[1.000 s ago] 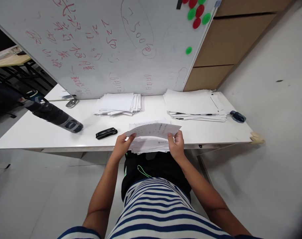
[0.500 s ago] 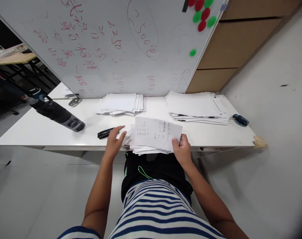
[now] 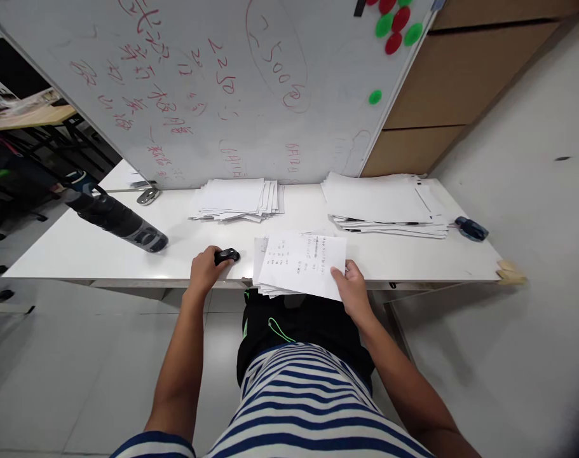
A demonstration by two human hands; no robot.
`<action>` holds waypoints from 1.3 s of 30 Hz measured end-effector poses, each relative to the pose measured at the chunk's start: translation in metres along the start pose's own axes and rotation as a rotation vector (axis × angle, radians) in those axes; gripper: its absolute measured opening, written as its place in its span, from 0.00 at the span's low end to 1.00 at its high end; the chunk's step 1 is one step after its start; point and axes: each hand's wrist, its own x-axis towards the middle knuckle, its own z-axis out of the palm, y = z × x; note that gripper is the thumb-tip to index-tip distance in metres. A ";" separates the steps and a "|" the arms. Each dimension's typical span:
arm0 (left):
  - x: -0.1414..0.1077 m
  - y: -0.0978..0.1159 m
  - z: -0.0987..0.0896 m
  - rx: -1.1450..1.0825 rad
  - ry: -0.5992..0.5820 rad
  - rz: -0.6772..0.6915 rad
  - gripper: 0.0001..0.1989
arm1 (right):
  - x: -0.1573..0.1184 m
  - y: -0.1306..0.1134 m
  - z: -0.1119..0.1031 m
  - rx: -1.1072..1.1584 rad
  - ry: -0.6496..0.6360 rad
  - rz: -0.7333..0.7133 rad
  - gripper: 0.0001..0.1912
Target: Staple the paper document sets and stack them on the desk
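Observation:
My left hand (image 3: 204, 270) is closed around a black stapler (image 3: 228, 256) near the front edge of the table. Only the stapler's rounded end shows beyond my fingers; the rest is covered. My right hand (image 3: 354, 291) pinches the right edge of some white paper sheets (image 3: 302, 264), thumb on top and fingers beneath. Small handwriting covers parts of the top sheet, which lies slightly tilted. More sheets (image 3: 258, 254) peek out under its left side, overhanging the table's front edge.
Behind stand two paper stacks, one at centre left (image 3: 232, 196) and a larger one at right (image 3: 375, 200). A dark bottle (image 3: 122, 219) and a computer mouse (image 3: 148, 196) are to the left. A dark blue object (image 3: 471, 229) lies far right. A whiteboard (image 3: 270, 127) rises behind.
My left hand, open beside the stapler before, has closed on it, and the stapler has turned and moved right. The top sheet in my right hand has tilted and shifted a little toward me.

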 end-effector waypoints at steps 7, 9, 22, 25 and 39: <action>-0.014 0.008 0.000 -0.135 -0.017 0.060 0.22 | -0.006 -0.011 0.030 -0.006 -0.157 -0.004 0.18; -0.017 0.010 -0.001 -0.171 -0.023 0.049 0.21 | -0.009 -0.013 0.038 -0.032 -0.203 0.010 0.20; -0.026 0.014 0.001 -0.259 -0.055 0.101 0.21 | -0.015 -0.003 0.075 -0.106 -0.367 -0.040 0.22; -0.025 0.015 -0.012 -0.271 -0.183 0.095 0.24 | -0.016 -0.003 0.075 -0.129 -0.394 -0.028 0.23; 0.025 0.071 0.003 -0.093 -0.021 0.004 0.26 | -0.018 -0.008 0.069 -0.196 -0.410 -0.004 0.25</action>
